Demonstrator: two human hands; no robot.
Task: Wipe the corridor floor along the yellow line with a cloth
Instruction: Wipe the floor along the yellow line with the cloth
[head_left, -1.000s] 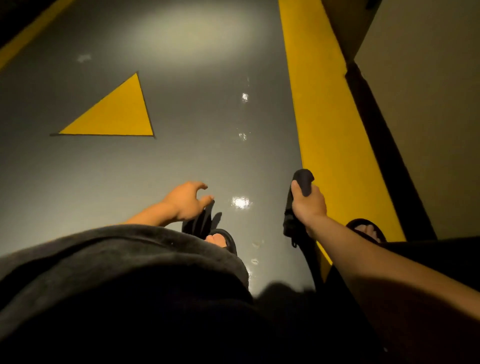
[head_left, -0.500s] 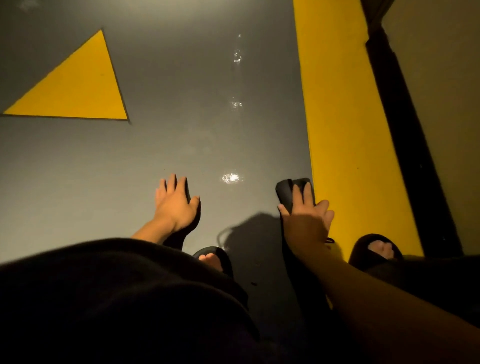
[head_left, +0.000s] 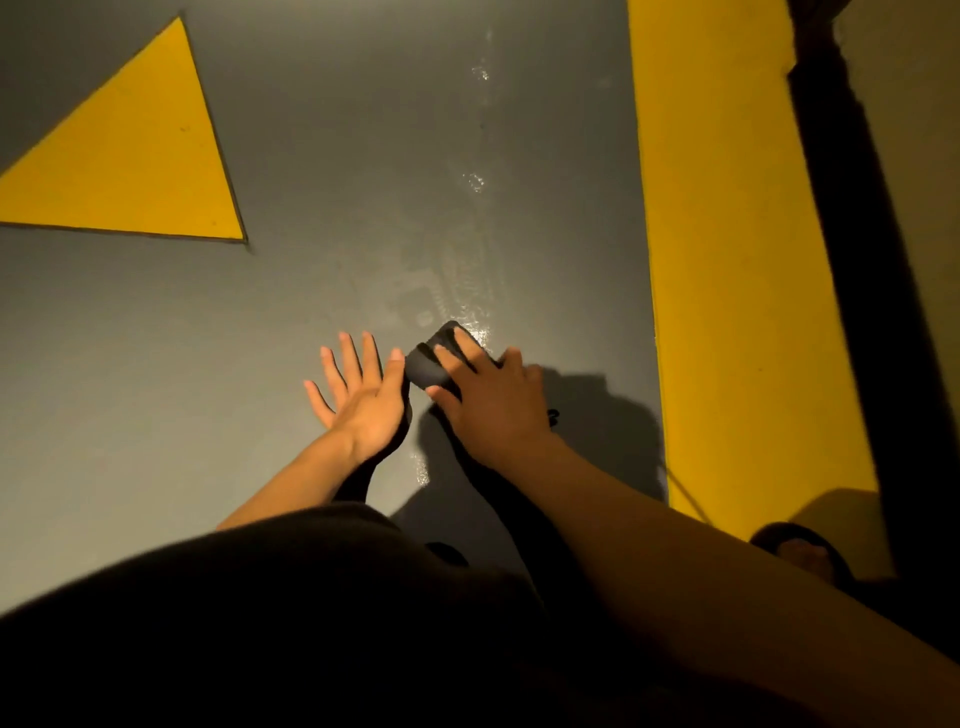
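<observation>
Dark cloth (head_left: 430, 365) under flat right hand (head_left: 493, 400) (fingers straight); left hand (head_left: 358, 397) open, splayed on grey floor (head_left: 311, 291).

2 hands (head_left: 363, 400) (head_left: 493, 400), 1 cloth (head_left: 428, 364) — 1 yellow line (head_left: 727, 260), 1 yellow triangle (head_left: 140, 166).

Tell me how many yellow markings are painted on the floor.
2: a yellow triangle at upper left, and a yellow line along the right. Others may lie outside the view.

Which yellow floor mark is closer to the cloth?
The yellow line, on the right. The cloth lies under the right hand, while the triangle is far off to the left.
</observation>
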